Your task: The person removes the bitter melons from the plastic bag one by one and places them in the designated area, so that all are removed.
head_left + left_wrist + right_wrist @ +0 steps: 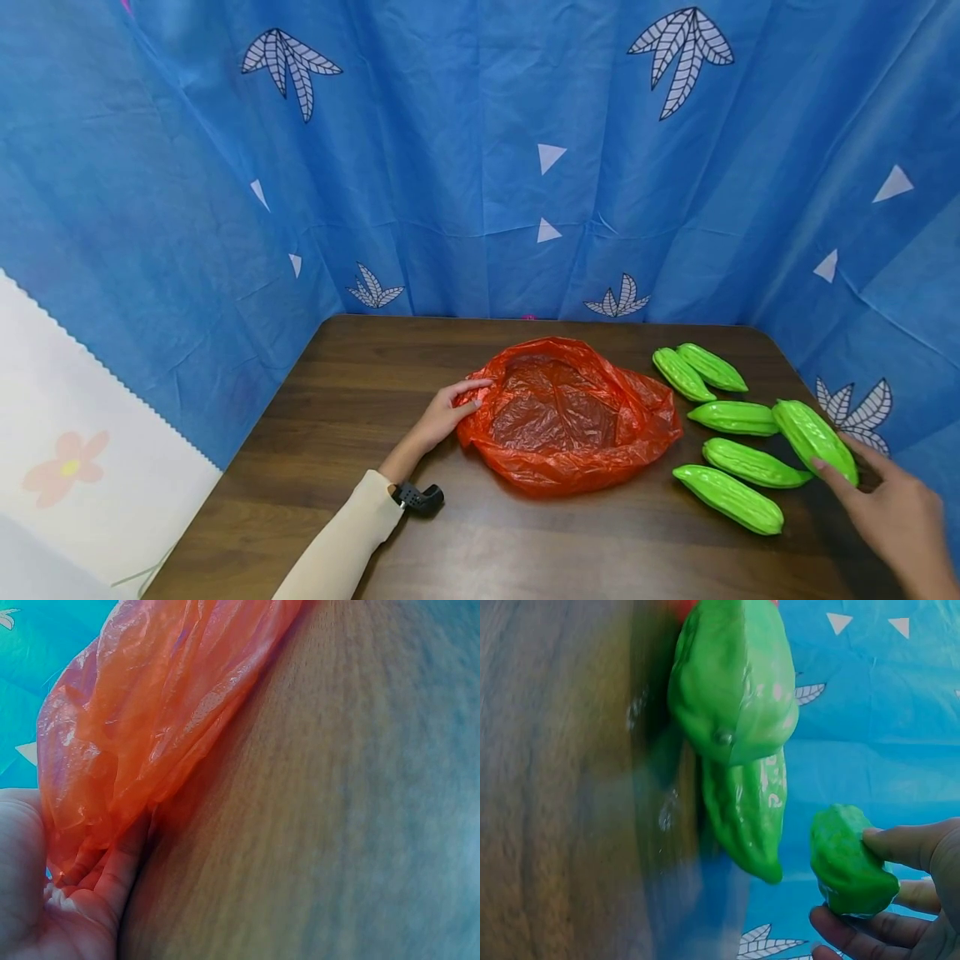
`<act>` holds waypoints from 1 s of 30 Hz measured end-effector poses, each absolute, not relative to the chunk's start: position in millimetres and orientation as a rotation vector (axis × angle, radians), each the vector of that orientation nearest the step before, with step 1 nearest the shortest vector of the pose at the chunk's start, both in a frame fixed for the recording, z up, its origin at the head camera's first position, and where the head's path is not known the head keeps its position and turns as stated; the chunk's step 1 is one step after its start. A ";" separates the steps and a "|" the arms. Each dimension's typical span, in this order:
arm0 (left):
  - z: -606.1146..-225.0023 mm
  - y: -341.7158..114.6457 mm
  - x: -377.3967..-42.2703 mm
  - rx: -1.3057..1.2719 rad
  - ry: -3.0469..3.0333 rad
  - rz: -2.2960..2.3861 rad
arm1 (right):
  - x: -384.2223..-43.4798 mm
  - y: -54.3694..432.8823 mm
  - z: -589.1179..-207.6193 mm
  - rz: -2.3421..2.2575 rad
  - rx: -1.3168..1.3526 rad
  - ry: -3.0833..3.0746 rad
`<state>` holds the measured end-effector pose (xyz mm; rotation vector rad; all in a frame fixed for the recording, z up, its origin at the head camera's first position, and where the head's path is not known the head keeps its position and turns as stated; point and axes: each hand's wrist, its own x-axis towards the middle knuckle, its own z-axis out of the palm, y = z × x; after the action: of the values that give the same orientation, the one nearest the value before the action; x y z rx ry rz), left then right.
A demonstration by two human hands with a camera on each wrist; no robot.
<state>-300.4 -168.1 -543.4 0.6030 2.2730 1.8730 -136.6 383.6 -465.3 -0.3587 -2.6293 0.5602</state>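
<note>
On the table lies a red plastic bag (577,475), its wide mouth spread open. My left hand (450,408) holds the bag's left rim; the left wrist view shows the thin red plastic (142,727) between thumb and fingers. At the far right, my right hand (892,500) grips a bright green, ridged bitter melon (813,437) between thumb and fingers. The right wrist view shows this held bitter melon (847,862) raised clear of the tabletop. Several similar bitter melons (727,498) lie between the bag and my right hand.
The dark wooden table (360,367) has its back edge against a blue curtain (450,167) with leaf prints. White cloth (90,467) hangs at the left. A black device (422,498) is strapped at my left wrist.
</note>
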 end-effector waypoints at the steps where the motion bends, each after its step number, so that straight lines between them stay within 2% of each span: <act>1: -543.3 -168.0 -300.3 0.602 2.276 1.873 | -136.8 385.1 -466.4 0.559 -0.367 -2.629; 30: -541.1 -167.8 -298.5 0.565 2.261 1.876 | -136.0 413.6 -493.6 0.568 -0.544 -2.854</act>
<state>-298.5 -167.8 -541.1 0.5645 2.2605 1.8760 -136.0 413.6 -493.6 -0.5441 -2.8536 0.5677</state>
